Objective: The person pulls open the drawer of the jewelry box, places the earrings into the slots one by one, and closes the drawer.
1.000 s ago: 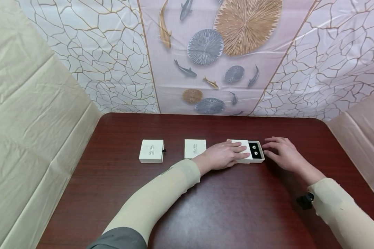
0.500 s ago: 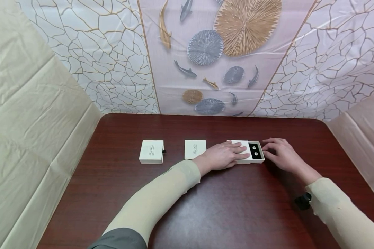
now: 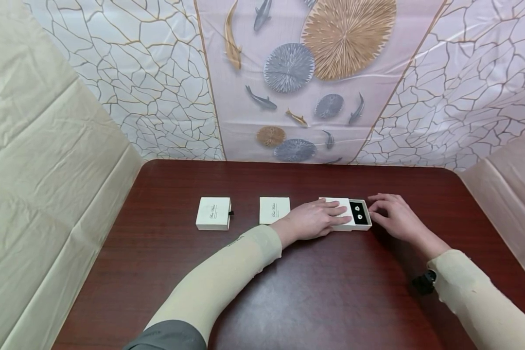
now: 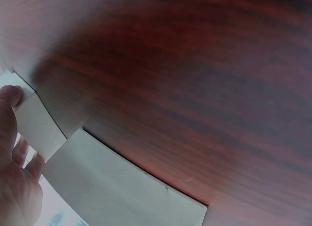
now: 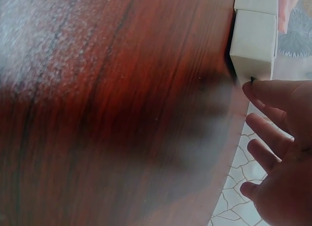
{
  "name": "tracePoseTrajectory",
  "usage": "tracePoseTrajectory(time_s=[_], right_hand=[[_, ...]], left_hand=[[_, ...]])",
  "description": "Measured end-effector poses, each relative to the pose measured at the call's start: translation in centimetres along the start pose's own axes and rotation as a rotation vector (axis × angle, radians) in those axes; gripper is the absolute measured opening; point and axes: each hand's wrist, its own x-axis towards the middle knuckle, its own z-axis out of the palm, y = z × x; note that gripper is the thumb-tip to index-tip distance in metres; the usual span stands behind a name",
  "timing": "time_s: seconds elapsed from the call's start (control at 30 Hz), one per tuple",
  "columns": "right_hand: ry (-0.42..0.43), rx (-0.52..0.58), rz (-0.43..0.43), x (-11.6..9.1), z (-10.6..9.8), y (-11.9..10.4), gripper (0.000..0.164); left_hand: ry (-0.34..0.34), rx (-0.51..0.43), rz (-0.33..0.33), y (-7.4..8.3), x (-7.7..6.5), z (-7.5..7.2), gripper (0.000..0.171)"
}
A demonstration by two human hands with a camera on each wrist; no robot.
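A white slide-out jewellery box, its sleeve [image 3: 343, 201] at the table's right half, has its tray [image 3: 361, 227] drawn partly out to the right. On the tray's black insert [image 3: 358, 219] are two small shiny pieces that look like stud earrings. My left hand [image 3: 312, 219] rests over the sleeve, fingers spread straight across its top and thumb along the near side. At the tray's right end, my right hand [image 3: 395, 216] pinches a small black pull tab [image 5: 252, 79] between thumb and forefinger, with the other fingers loose.
To the left, a white box [image 3: 213, 213] with a black tab and another printed white box [image 3: 274, 209] stand in a row. My left forearm passes close in front of the middle one. A patterned backdrop [image 3: 295, 121] rises behind the dark red table [image 3: 306, 301].
My right hand has edged slightly left, nearer the tray's end. The left hand and the boxes stay as they were.
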Motion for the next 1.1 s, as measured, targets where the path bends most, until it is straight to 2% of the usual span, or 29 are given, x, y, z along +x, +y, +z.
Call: tracePoseTrajectory(time_s=[1.1], right_hand=[[0.014, -0.015, -0.064, 0.66, 0.51, -0.69, 0.011]], left_hand=[[0.008, 0.011, 0.002, 0.04, 0.04, 0.02, 0.050]])
